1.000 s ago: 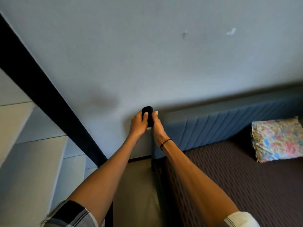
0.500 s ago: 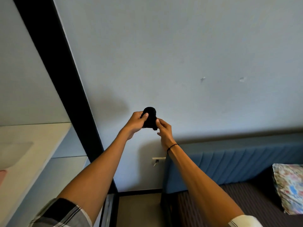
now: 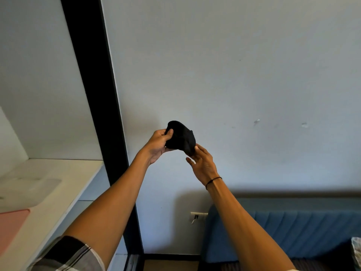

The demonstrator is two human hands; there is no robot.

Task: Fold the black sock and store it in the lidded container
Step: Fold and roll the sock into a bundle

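Note:
The black sock (image 3: 181,136) is bunched into a compact bundle, held up in the air in front of the pale wall. My left hand (image 3: 157,146) grips its left end, thumb on top. My right hand (image 3: 203,163) pinches its lower right end with the fingertips; a thin black band circles that wrist. No lidded container is in view.
A white desk surface (image 3: 58,184) lies at the left with a grey mat (image 3: 29,192) and a pink mat (image 3: 10,227) on it. A black vertical post (image 3: 97,106) rises beside it. A blue padded headboard (image 3: 293,235) and a wall socket (image 3: 197,216) are at the lower right.
The view has tilted up and left, so the desk appears and the bed drops low. Both hands have spread slightly apart, and the sock bundle now lies tilted between them.

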